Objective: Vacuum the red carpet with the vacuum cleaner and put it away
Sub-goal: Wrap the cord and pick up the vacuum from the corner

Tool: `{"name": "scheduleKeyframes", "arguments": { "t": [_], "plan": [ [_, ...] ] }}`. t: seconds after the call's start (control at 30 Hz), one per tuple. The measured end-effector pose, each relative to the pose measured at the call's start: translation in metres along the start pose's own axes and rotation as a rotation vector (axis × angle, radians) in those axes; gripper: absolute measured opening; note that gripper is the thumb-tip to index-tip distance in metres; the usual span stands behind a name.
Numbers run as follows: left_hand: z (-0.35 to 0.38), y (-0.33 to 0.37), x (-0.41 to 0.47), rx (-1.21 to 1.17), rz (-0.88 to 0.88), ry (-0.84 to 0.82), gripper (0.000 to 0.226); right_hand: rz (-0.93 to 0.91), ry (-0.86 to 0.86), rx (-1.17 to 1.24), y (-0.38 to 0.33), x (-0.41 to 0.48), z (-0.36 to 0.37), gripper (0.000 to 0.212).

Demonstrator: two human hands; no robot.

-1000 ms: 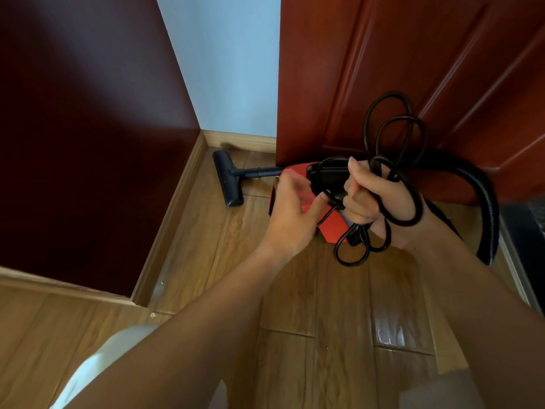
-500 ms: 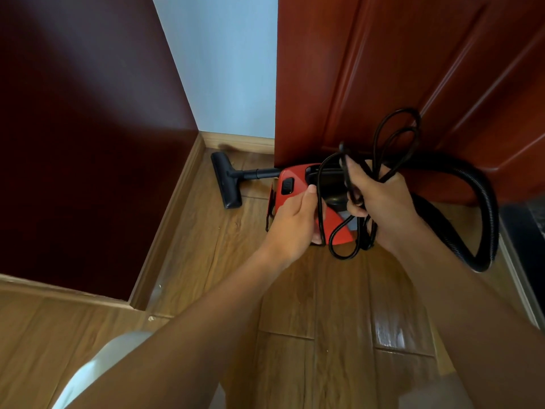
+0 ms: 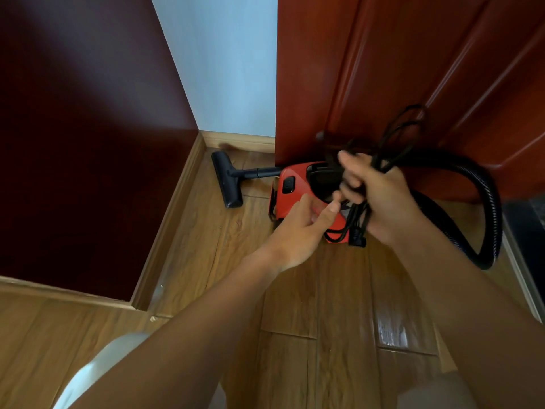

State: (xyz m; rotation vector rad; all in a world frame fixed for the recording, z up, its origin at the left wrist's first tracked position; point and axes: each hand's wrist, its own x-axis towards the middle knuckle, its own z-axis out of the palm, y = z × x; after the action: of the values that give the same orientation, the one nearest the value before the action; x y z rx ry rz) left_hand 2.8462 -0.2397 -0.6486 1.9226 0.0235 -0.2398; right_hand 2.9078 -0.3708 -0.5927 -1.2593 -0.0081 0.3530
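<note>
Glossy wooden floor (image 3: 295,305) fills the lower view, running into a corner where a dark maroon wall (image 3: 88,143) at 9 o'clock meets a pale blue wall (image 3: 230,69) at 12, with a skirting board (image 3: 239,140) along both. A red-brown door (image 3: 383,69) stands from 12 to 3 o'clock. The red vacuum cleaner (image 3: 298,172) sits on the floor against the door's foot, its floor nozzle (image 3: 225,181) at its 9 o'clock and its hose (image 3: 489,202) looping out at 3 o'clock. The right hand (image 3: 380,196) grips a coiled black cord (image 3: 358,219) just above the body and covers part of it. The left hand (image 3: 298,231) reaches in with fingers extended; whether they touch the cord is unclear. The cord's upper loops are motion-blurred, and a dark mat (image 3: 528,231) is cut off at the 3 o'clock edge.
</note>
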Motion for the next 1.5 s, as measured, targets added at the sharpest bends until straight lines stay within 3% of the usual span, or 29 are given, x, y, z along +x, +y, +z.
{"name": "scheduleKeyframes", "arguments": {
  "t": [0.07,0.13,0.23,0.37,0.43,0.53,0.63,0.7,0.83,0.97,1.13,1.23,1.3,1.37,1.43,1.5],
  "plan": [
    [-0.002,-0.008,0.000,0.101,-0.043,-0.014,0.058,0.020,0.012,0.135,-0.010,0.004,-0.011,0.030],
    [-0.007,-0.011,-0.002,0.233,-0.147,-0.131,0.068,0.025,-0.014,0.164,-0.014,0.006,-0.022,0.037],
    [-0.013,-0.015,0.003,0.340,-0.159,0.005,0.061,0.048,-0.057,0.099,-0.014,0.006,-0.025,0.034],
    [-0.019,-0.024,0.016,0.090,-0.182,0.237,0.042,0.053,0.041,-0.434,0.002,0.004,-0.023,0.032],
    [-0.021,-0.027,0.019,-0.017,-0.210,0.252,0.039,0.028,-0.034,-0.719,0.015,0.001,-0.022,0.035],
    [-0.027,-0.008,0.009,-0.186,-0.228,0.217,0.063,0.085,-0.209,-0.843,0.030,0.001,-0.016,0.021],
    [-0.033,-0.004,0.009,-0.281,-0.295,0.267,0.082,0.195,-0.362,-0.950,0.051,0.005,-0.016,0.033],
    [-0.036,-0.002,0.006,-0.268,-0.292,0.207,0.088,0.186,-0.429,-1.067,0.067,0.005,-0.014,0.031],
    [-0.042,-0.010,0.006,-0.163,-0.189,0.111,0.083,-0.057,-0.367,-1.179,0.077,0.007,-0.001,0.018],
    [-0.048,-0.008,0.003,-0.173,-0.162,0.024,0.067,0.150,-0.512,-1.189,0.066,0.009,0.000,0.019],
    [-0.061,0.008,-0.013,-0.068,-0.206,-0.129,0.088,0.258,-0.627,-1.212,0.072,-0.002,0.009,0.054],
    [-0.068,0.010,-0.017,0.002,-0.325,-0.203,0.077,0.290,-0.673,-1.261,0.064,-0.004,0.006,0.029],
    [-0.067,0.005,-0.014,-0.021,-0.336,-0.087,0.045,0.196,-0.597,-1.416,0.057,-0.002,0.004,0.031],
    [-0.069,0.004,-0.011,0.132,-0.138,0.100,0.024,0.036,-0.519,-1.619,0.056,-0.001,0.003,0.027],
    [-0.070,0.010,-0.010,0.323,0.076,0.013,0.035,-0.083,-0.456,-1.706,0.058,-0.001,0.003,0.021],
    [-0.060,0.011,-0.012,0.513,0.023,-0.244,0.066,-0.168,-0.430,-1.747,0.060,0.002,0.002,0.016]
  ]
}}
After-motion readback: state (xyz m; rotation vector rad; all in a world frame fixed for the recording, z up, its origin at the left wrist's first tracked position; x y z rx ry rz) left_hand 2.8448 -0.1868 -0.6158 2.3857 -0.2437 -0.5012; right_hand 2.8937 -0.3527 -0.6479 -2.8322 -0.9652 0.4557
